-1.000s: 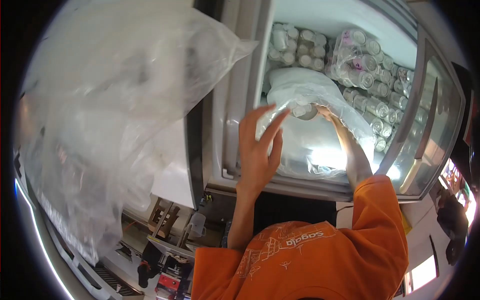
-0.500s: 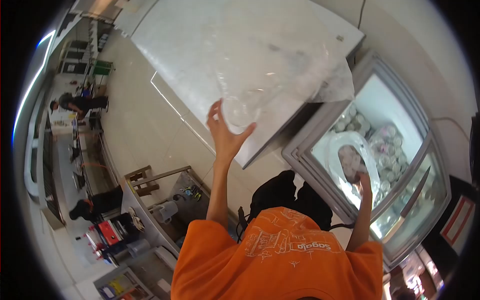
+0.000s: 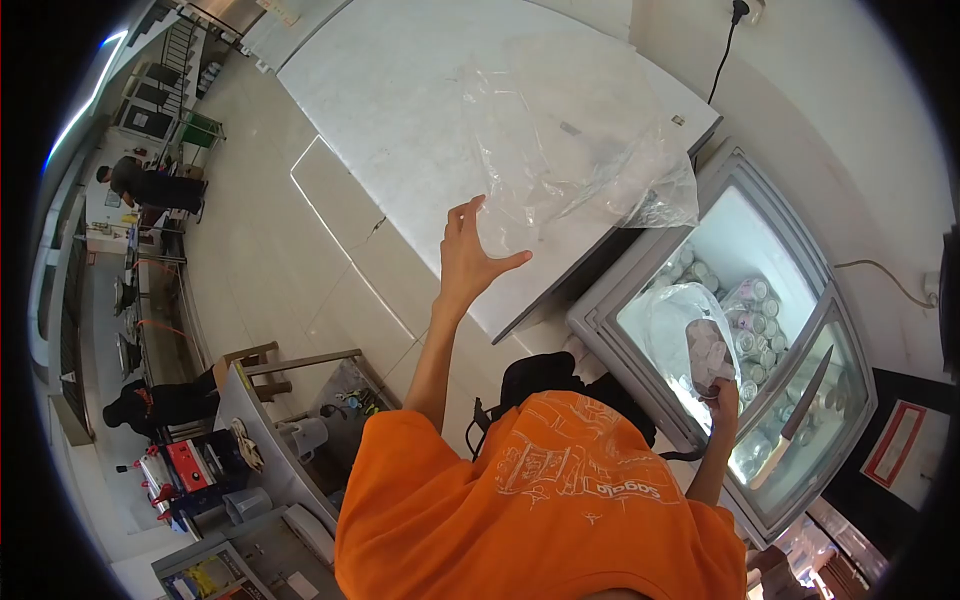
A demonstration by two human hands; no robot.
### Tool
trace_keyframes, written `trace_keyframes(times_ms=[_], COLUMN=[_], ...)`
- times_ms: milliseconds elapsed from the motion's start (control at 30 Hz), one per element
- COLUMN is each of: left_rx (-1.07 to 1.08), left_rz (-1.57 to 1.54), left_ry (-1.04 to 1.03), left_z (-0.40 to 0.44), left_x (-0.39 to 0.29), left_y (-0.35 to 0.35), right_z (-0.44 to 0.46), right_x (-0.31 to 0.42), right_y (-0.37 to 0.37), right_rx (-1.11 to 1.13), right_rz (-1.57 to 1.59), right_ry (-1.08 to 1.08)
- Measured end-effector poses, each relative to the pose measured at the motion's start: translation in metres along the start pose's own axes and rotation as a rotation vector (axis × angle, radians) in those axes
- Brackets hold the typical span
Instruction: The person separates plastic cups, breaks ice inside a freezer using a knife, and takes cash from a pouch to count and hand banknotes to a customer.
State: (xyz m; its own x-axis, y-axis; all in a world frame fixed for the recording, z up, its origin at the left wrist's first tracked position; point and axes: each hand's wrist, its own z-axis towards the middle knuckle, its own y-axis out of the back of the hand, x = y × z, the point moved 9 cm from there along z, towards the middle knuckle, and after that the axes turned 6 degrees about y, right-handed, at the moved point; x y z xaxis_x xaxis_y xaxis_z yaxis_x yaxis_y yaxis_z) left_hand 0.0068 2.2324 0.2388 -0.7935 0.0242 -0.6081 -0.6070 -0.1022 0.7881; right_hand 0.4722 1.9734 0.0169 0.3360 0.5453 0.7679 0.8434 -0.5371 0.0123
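My left hand (image 3: 474, 262) is open, its thumb and fingers spread. It is over the edge of a white chest top (image 3: 400, 150), beside a large clear plastic bag (image 3: 560, 185) that lies crumpled there and hangs past the corner. My right hand (image 3: 722, 402) reaches into a glass-lidded chest freezer (image 3: 640, 262), fingers closed at the near rim of a clear plastic bag of ice cubes (image 3: 668, 322). Ice cubes (image 3: 708, 350) show through its mouth. Several cans (image 3: 752, 322) lie around it; my fingertips are partly hidden.
A knife (image 3: 795, 420) rests on the freezer's glass lid. A power cord (image 3: 722, 65) runs down the wall behind. On the left are a counter with a red machine (image 3: 190, 458) and a stool (image 3: 255, 365). Two people (image 3: 155, 188) stand farther off.
The view has shifted slightly. The large clear bag on the white top has sunk and crumpled. My left hand stays spread near it; my right hand has closed in at the ice bag's rim.
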Motion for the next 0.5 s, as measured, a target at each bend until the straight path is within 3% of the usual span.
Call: trace_keyframes(times_ms=[100, 300, 433, 500], left_rx=[0.004, 0.000, 0.011, 0.004], left_rz=[0.048, -0.014, -0.104, -0.176], left_ry=[0.077, -0.001, -0.025, -0.069], left_z=[-0.006, -0.005, -0.005, -0.006], left_x=[0.000, 0.002, 0.009, 0.008], left_y=[0.006, 0.005, -0.006, -0.009], right_z=[0.000, 0.009, 0.015, 0.045], right_x=[0.009, 0.037, 0.026, -0.018], right_y=[0.007, 0.009, 0.023, 0.046], right_rx=[-0.071, -0.016, -0.067, -0.048], right_rz=[-0.021, -0.040, -0.147, -0.140], right_ry=[0.002, 0.013, -0.029, -0.035])
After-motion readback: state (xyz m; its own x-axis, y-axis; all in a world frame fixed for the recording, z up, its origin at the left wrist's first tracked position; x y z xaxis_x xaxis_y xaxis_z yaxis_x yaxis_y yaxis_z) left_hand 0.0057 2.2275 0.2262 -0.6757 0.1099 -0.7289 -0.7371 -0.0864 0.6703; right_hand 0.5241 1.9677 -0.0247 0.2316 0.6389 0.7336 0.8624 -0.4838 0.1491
